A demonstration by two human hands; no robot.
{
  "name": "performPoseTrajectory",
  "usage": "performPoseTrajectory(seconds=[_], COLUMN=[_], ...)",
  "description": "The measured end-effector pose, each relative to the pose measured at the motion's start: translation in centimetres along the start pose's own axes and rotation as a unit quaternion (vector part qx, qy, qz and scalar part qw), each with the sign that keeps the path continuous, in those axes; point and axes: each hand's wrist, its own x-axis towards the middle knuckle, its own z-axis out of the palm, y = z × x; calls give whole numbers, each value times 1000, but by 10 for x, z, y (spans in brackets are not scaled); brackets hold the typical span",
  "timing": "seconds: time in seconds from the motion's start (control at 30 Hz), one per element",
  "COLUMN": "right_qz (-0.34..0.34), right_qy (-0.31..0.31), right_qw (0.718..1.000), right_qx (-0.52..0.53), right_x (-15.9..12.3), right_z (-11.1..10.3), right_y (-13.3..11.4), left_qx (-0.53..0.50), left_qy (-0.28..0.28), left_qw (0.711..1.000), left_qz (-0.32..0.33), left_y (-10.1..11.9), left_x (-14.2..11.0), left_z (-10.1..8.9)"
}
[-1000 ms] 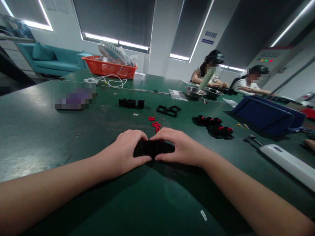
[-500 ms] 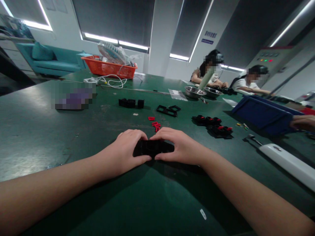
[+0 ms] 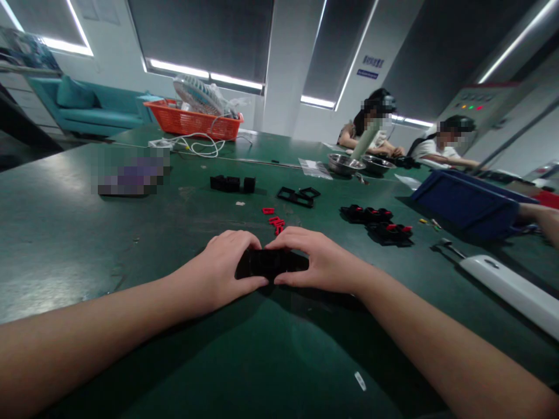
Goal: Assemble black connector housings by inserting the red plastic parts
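Between my two hands sits a black plastic part [image 3: 264, 265], low over the green table [image 3: 218, 361]. My left hand [image 3: 227, 262] grips its left end, thumb in front and fingers behind. On the other end my right hand [image 3: 310, 259] holds it the same way, and the fingers hide much of its shape. Small red plastic clips [image 3: 274, 220] lie just beyond my fingertips. Farther back are black rectangular frames [image 3: 296, 196] and black blocks [image 3: 231, 184]. To the right rest black assemblies with red pieces [image 3: 388, 233].
A blue bin [image 3: 465, 203] stands at the right, with another person's hand [image 3: 541, 215] at its end. Near it lies a white long-bodied tool [image 3: 510, 285]. Metal bowls [image 3: 345, 164], an orange basket [image 3: 196, 121] and a white cable [image 3: 205, 144] are farther back. Two people sit beyond.
The other person's hand at the blue bin has shifted and now reaches behind its end. My hands and the black part stay almost where they were.
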Motion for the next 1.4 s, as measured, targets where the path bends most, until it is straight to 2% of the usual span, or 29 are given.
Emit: performPoseTrajectory(seconds=[0.57,1.0,1.4], right_qz=[9,8,4], right_qy=[3,4,2], right_qw=[1000,1000,1000], right_qx=[4,9,5], right_x=[0,0,0], right_z=[1,1,1], right_y=[0,0,0], left_qx=[-3,0,-11], left_qy=[3,14,3], left_qw=[1000,999,999], left_qz=[-3,45,34], left_y=[0,-4,-4], left_x=[1,-3,-1], left_z=[0,2,0])
